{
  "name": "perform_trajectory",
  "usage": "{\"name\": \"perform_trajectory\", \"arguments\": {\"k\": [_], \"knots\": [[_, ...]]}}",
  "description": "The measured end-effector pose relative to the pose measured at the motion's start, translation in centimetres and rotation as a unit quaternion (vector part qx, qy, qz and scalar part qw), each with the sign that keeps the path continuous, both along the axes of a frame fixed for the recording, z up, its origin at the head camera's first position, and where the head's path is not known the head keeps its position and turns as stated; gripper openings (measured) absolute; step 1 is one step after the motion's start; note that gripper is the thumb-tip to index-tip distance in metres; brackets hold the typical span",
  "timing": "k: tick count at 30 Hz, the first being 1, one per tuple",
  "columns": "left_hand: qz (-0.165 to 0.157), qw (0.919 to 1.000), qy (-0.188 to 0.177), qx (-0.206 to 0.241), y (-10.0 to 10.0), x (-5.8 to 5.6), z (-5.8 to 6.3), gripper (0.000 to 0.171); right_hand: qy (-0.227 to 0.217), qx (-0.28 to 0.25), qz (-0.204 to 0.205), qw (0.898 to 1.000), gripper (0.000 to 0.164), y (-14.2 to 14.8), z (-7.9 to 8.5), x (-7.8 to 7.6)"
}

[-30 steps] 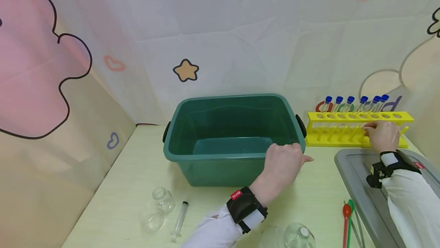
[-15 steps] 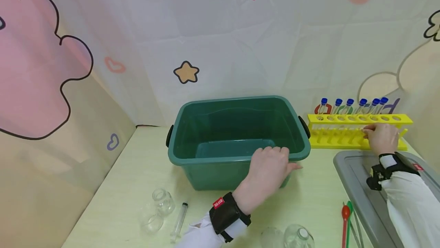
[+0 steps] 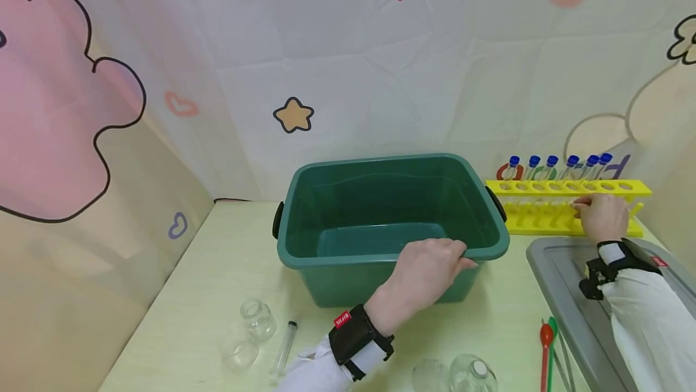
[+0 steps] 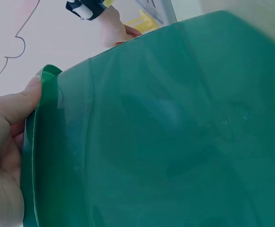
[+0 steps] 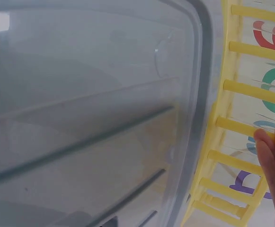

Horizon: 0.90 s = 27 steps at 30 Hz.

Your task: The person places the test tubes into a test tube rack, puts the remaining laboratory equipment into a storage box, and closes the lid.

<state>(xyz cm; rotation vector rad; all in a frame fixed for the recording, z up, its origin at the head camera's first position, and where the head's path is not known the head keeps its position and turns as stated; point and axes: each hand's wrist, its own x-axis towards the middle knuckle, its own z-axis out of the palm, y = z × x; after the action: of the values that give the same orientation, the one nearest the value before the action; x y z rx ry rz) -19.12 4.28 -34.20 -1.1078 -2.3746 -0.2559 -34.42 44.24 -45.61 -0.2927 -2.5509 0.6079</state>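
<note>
My left hand grips the near rim of a large green plastic tub, right of its middle. In the left wrist view, the thumb lies on the rim and the tub wall fills most of the picture. My right hand is at the front of a yellow test tube rack. Its thumb and fingers pinch a yellow peg of that rack in the right wrist view. Several test tubes with blue caps stand in a row at the rack's back.
A grey lid lies under my right forearm. Red and green spoons and metal tongs lie left of it. Clear glassware and a syringe lie front left, with a clear flask at the front. A printed cloth hangs behind.
The tub has slid right and slightly nearer, its right handle now at the rack's left end. My left hand shifted left along the rim; my right hand stayed at the rack.
</note>
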Motion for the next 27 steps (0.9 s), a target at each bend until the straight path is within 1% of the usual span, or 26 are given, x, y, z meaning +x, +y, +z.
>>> {"name": "perform_trajectory", "arguments": {"k": [1, 3, 6, 8, 10, 11, 13, 17, 20, 21, 23, 24, 27], "knots": [[-0.002, 1.0, 0.0, 0.002, 0.2, 0.0, 0.0, 0.026, 0.003, 0.003, 0.001, 1.0, 0.025, 0.6, -0.7, -0.6], [-0.002, 1.0, 0.003, 0.004, 0.6, 0.2, -0.1, 0.026, 0.004, 0.001, 0.009, 1.0, 0.025, 0.3, -0.3, -0.3], [-0.006, 1.0, 0.005, 0.003, 1.2, 0.4, -0.1, 0.027, 0.007, 0.011, 0.011, 1.0, 0.025, 0.8, -0.8, -0.6], [-0.005, 1.0, 0.006, -0.002, 1.6, 0.6, 0.0, 0.027, 0.007, 0.013, 0.011, 1.0, 0.025, 1.0, -0.9, -0.7], [-0.006, 0.9999, 0.007, -0.007, 2.0, 0.8, 0.0, 0.027, 0.015, 0.023, 0.005, 1.0, 0.026, 2.8, -2.6, -2.0], [-0.005, 0.9999, 0.009, -0.009, 2.2, 0.9, 0.1, 0.028, 0.013, 0.016, 0.007, 1.0, 0.025, 3.0, -2.6, -2.0], [-0.002, 0.9996, 0.023, -0.014, 2.5, 1.0, 0.1, 0.029, 0.013, 0.018, 0.005, 1.0, 0.025, 2.8, -2.1, -1.7], [0.001, 0.9993, 0.034, -0.017, 2.9, 1.3, 0.1, 0.029, 0.008, 0.008, 0.006, 1.0, 0.022, 0.4, 0.8, 0.4], [0.003, 0.9993, 0.034, -0.017, 3.0, 1.4, 0.1, 0.028, 0.001, 0.006, 0.008, 1.0, 0.023, -1.8, 3.0, 2.2], [0.004, 0.9993, 0.033, -0.016, 3.0, 1.4, 0.1, 0.028, -0.001, 0.006, 0.01, 1.0, 0.024, -2.3, 3.5, 2.5], [0.002, 0.9995, 0.03, -0.013, 3.1, 1.4, 0.2, 0.028, -0.006, 0.005, 0.014, 1.0, 0.025, -2.7, 4.1, 3.0], [0.0, 0.9995, 0.03, -0.012, 3.1, 1.4, 0.2, 0.028, -0.012, 0.001, 0.014, 1.0, 0.025, -2.7, 4.1, 3.0], [-0.007, 0.9995, 0.029, -0.008, 3.1, 1.5, 0.4, 0.028, -0.012, 0.003, 0.018, 1.0, 0.026, -1.7, 3.3, 2.8]]}}
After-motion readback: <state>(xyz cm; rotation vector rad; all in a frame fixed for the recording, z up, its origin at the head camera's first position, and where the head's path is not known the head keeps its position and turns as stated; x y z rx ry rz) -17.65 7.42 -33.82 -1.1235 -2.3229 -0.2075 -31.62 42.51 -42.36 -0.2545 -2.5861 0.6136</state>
